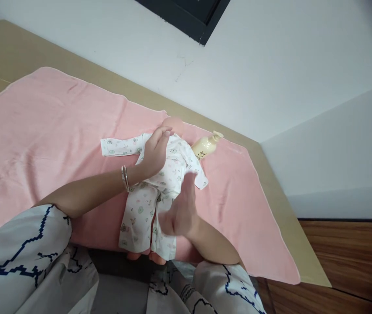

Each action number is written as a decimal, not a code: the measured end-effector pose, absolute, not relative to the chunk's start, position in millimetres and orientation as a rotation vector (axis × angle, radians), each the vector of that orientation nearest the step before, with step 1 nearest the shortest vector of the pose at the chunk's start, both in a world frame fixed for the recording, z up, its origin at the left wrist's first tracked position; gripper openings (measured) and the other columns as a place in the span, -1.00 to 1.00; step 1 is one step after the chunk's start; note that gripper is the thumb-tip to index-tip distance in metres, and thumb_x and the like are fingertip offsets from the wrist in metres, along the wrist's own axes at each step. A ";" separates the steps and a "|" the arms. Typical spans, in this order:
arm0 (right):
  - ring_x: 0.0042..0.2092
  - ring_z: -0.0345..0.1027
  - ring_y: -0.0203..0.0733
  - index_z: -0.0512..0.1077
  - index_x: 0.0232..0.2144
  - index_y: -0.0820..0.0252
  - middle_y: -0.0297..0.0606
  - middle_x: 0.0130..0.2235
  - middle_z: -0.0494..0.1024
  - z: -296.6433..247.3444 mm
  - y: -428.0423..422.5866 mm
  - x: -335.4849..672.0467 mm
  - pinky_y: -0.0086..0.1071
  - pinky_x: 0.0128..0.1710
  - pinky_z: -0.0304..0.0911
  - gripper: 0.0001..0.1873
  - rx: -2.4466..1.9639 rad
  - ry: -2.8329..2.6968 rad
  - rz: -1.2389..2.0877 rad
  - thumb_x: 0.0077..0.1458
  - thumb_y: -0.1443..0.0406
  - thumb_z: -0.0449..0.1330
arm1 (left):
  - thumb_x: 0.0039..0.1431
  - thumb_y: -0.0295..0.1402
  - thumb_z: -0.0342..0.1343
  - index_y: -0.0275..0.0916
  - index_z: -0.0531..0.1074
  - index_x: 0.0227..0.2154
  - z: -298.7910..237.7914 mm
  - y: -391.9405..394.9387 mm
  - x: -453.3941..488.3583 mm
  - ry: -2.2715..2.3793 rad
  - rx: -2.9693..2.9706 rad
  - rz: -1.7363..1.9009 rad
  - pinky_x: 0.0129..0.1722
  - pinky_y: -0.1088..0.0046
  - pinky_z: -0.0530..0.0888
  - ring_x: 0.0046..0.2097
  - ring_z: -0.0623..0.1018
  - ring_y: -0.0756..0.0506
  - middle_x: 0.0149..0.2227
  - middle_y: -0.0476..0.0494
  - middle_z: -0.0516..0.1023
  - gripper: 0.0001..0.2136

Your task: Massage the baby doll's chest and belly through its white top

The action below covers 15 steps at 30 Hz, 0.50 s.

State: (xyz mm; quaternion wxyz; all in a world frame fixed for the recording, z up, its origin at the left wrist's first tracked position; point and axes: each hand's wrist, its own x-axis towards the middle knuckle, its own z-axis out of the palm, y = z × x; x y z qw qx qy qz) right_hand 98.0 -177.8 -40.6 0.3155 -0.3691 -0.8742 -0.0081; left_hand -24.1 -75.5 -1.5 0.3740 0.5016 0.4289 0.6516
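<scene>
A doll lies on its back, dressed in a white long-sleeved top (171,168) and white trousers (138,213) with a small print. Its head (174,125) is partly behind my left hand, and its feet (157,258) stick out at the near end. My left hand (155,152) is over the doll's upper chest, fingers stretched out and together, holding nothing; whether it touches the top I cannot tell. Over the trousers, my right hand (182,209) is smeared by motion, with its fingers extended and thumb apart, nothing visible in it.
A cream pump bottle (203,147) lies by the doll's shoulder. Beneath everything spreads a pink blanket (51,126) with soft folds, on a tan table (277,196). A white wall (254,78) rises behind the table. Wooden flooring (352,253) shows at the right.
</scene>
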 end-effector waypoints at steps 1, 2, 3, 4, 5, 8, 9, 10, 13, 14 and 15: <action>0.48 -0.06 0.16 0.08 0.40 -0.07 -0.21 0.34 0.36 -30.6 -162.3 98.9 0.36 0.45 -0.18 -0.28 -1.018 -2.232 -0.039 0.24 -0.02 -0.08 | 0.45 -0.18 -0.14 -0.17 0.42 -0.10 -13.5 -65.0 -23.3 1.135 1.275 1.686 0.19 0.18 0.49 0.11 0.58 -0.16 -0.03 -0.19 0.62 -0.73; 0.46 0.03 0.08 0.14 0.38 0.00 -0.17 0.33 0.38 -21.8 -145.9 99.0 0.30 0.45 -0.12 -0.37 -1.118 -2.158 -0.027 0.31 0.09 -0.13 | 0.43 -0.20 -0.12 -0.17 0.43 -0.15 -24.1 -57.4 -23.0 1.162 1.274 1.701 0.16 0.21 0.50 0.07 0.59 -0.15 -0.07 -0.17 0.63 -0.75; 0.43 0.11 0.02 0.25 0.33 0.05 -0.15 0.30 0.42 -15.4 -129.5 98.7 0.23 0.45 -0.05 -0.42 -1.208 -2.092 0.014 0.34 0.15 -0.16 | 0.42 -0.21 -0.11 -0.17 0.43 -0.18 -33.0 -52.5 -22.8 1.175 1.277 1.702 0.15 0.23 0.50 0.04 0.59 -0.14 -0.10 -0.16 0.63 -0.76; 0.40 0.20 0.00 0.36 0.25 0.09 -0.14 0.24 0.49 -12.2 -113.9 98.3 0.19 0.45 -0.01 -0.45 -1.271 -2.065 0.067 0.34 0.18 -0.16 | 0.41 -0.23 -0.10 -0.17 0.43 -0.19 -40.1 -49.9 -22.7 1.180 1.285 1.700 0.14 0.24 0.51 0.03 0.59 -0.13 -0.10 -0.15 0.63 -0.77; 0.35 0.28 -0.01 0.45 0.16 0.11 -0.14 0.17 0.57 -12.2 -99.4 98.4 0.17 0.45 0.00 -0.48 -1.319 -2.085 0.135 0.32 0.21 -0.14 | 0.39 -0.25 -0.10 -0.16 0.43 -0.19 -45.4 -49.2 -22.6 1.179 1.293 1.693 0.13 0.25 0.51 0.03 0.59 -0.12 -0.09 -0.15 0.63 -0.78; 0.35 0.28 -0.06 0.54 0.06 0.19 -0.10 0.19 0.55 -25.6 -66.5 104.5 0.06 0.45 0.05 -0.50 -1.361 -2.111 0.245 0.29 0.26 -0.11 | 0.36 -0.29 -0.10 -0.17 0.44 -0.14 -53.0 -52.2 -22.0 1.185 1.333 1.666 0.16 0.28 0.49 0.06 0.58 -0.11 -0.04 -0.14 0.62 -0.78; 0.38 0.23 -0.09 0.52 0.09 0.19 -0.11 0.24 0.51 -31.2 -59.0 108.5 0.04 0.46 0.02 -0.50 -1.331 -2.145 0.262 0.30 0.26 -0.10 | 0.36 -0.29 -0.11 -0.19 0.44 -0.12 -53.8 -53.6 -21.9 1.191 1.365 1.654 0.17 0.30 0.47 0.07 0.57 -0.11 -0.03 -0.13 0.61 -0.76; 0.41 0.16 -0.12 0.49 0.13 0.18 -0.14 0.29 0.45 -35.9 -53.1 113.1 0.03 0.48 -0.02 -0.50 -1.297 -2.185 0.276 0.32 0.24 -0.10 | 0.37 -0.28 -0.12 -0.20 0.44 -0.10 -54.2 -54.8 -22.0 1.200 1.400 1.643 0.19 0.32 0.45 0.09 0.56 -0.10 -0.02 -0.13 0.60 -0.74; 0.48 0.00 -0.09 0.32 0.29 0.17 -0.14 0.41 0.25 -40.3 -44.7 123.8 0.09 0.49 -0.13 -0.44 -1.332 -2.235 0.316 0.35 0.14 -0.08 | 0.37 -0.27 -0.14 -0.24 0.44 -0.05 -55.0 -57.0 -22.2 1.210 1.481 1.637 0.21 0.34 0.43 0.12 0.53 -0.11 0.03 -0.16 0.58 -0.71; 0.49 -0.04 -0.03 0.25 0.33 0.22 -0.09 0.43 0.18 -38.8 -45.5 124.6 0.12 0.49 -0.13 -0.39 -1.407 -2.211 0.317 0.34 0.11 -0.07 | 0.37 -0.27 -0.14 -0.23 0.43 -0.05 -55.3 -57.4 -22.2 1.213 1.490 1.640 0.21 0.32 0.43 0.13 0.53 -0.11 0.04 -0.18 0.57 -0.71; 0.50 -0.08 0.04 0.19 0.36 0.29 -0.01 0.45 0.13 -36.4 -48.4 123.4 0.16 0.47 -0.12 -0.34 -1.493 -2.176 0.309 0.34 0.08 -0.06 | 0.36 -0.28 -0.14 -0.22 0.43 -0.05 -55.7 -57.7 -22.2 1.214 1.492 1.646 0.22 0.31 0.43 0.14 0.53 -0.11 0.05 -0.20 0.57 -0.71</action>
